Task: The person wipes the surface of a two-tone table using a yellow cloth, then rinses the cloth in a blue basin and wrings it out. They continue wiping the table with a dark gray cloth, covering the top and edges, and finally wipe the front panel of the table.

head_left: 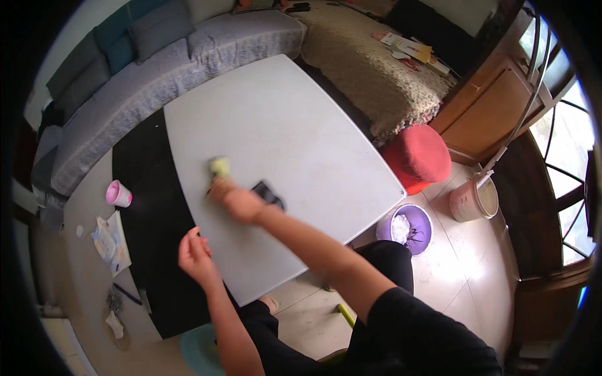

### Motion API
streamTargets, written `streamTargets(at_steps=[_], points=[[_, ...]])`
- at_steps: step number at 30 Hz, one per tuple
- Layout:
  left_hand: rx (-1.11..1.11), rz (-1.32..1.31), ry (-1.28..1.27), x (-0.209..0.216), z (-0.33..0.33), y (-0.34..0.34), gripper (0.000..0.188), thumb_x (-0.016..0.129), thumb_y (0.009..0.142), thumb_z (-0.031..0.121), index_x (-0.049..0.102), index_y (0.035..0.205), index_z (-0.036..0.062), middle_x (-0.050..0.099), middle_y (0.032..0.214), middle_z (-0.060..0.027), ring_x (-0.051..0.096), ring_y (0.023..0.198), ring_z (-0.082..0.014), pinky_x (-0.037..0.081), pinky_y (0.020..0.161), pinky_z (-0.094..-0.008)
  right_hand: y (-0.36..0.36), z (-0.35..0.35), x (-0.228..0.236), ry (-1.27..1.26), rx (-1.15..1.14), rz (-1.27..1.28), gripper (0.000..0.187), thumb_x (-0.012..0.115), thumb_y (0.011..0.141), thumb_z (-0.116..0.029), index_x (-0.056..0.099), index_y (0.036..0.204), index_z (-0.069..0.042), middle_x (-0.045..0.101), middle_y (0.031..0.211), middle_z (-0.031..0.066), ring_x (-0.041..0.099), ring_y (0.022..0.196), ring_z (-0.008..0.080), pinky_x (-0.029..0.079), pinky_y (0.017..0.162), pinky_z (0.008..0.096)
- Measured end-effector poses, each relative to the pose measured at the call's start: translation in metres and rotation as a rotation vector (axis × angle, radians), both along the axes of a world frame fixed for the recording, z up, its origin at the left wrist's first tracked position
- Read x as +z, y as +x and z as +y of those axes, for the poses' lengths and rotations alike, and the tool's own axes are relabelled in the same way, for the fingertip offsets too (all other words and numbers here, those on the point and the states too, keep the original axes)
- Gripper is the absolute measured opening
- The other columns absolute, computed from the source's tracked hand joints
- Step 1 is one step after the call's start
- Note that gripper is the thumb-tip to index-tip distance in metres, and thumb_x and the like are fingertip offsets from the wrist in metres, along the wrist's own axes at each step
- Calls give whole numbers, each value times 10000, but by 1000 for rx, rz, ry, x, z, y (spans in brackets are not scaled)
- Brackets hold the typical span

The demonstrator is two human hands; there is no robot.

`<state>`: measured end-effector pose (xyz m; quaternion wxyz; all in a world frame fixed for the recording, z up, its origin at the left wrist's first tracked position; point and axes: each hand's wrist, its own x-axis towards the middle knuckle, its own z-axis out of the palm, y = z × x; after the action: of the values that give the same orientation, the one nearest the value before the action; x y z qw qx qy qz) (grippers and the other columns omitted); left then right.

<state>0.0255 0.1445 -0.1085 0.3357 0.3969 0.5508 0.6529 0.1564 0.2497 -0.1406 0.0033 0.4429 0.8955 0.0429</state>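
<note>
My right hand [235, 200] reaches over the white tabletop [276, 119], smeared by motion. Its fingers are closed around a small, pale yellow-green object [219, 166], too blurred to name. Just right of that hand lies a flat black object [269, 194], partly covered by my wrist. My left hand [197, 255] hovers over the boundary of the white top and the black strip [147, 207], fingers curled. A tiny dark spot shows at its fingertips; what it holds, if anything, I cannot make out.
A pink-and-white cup [118, 194] and a tissue pack [111, 244] sit on the table's left side. Along the right stand a red stool [417, 156], a purple bin [426, 229] and a whitish bucket [473, 200]. A grey sofa [144, 88] borders the far left.
</note>
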Motion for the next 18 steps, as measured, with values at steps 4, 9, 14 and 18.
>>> streamTargets(at_steps=[4,9,14,18], points=[[88,18,-43,9,5,0,205,496,874,166,617,907,5,479,606,23,353,477,-17,279,438,-158,31,-6,-2,-12,2,269,475,348,830,-105,293,1298,-46,304,1356,100,265,1266,207,181,1059,334],[93,52,-48,15,4,-6,212,492,878,172,617,898,2,479,609,22,357,483,-17,284,438,-163,249,-38,-14,18,-783,710,467,335,823,-47,342,1289,-80,269,1373,115,235,1276,250,203,1050,328],[40,15,-15,16,7,2,213,491,879,172,616,894,1,472,612,21,350,476,-20,283,431,-166,394,-134,0,39,-1062,551,285,395,778,0,573,1000,-25,558,1043,179,535,999,259,426,834,311],[30,11,-39,12,7,-2,213,501,875,180,615,891,2,473,613,20,354,479,-21,285,433,-166,321,-140,90,35,-955,1005,246,415,869,-88,555,1062,-25,602,943,120,563,880,158,428,777,265]])
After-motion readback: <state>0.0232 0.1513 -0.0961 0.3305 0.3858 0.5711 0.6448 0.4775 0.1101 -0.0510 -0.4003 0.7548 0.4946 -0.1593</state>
